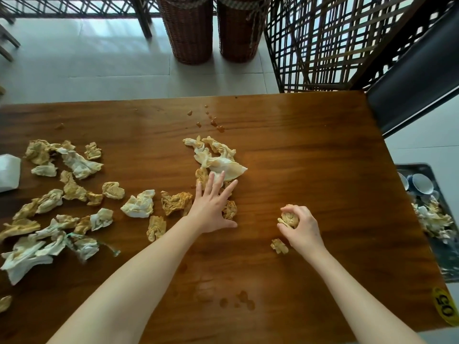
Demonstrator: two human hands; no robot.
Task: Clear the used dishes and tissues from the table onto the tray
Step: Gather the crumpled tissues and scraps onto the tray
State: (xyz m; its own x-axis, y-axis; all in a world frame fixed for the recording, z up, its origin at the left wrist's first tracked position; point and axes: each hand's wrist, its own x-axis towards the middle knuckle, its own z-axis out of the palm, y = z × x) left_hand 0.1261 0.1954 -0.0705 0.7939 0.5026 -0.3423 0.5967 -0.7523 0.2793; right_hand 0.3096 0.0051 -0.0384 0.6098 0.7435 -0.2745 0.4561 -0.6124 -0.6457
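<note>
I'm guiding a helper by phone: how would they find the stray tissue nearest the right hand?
Start at the wooden table. Find the right hand, gripping a stained wad. The stray tissue lies beside its wrist, small, brown-stained, alone, apart from the heaps further left.

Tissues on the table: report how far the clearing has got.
Done: cups and a heap of tissues sit on the tray. In hand: the right hand grips a balled tissue; the left hand lies flat on the centre pile. Left: most, the many scattered tissues further left, plus one scrap by the right hand.
</note>
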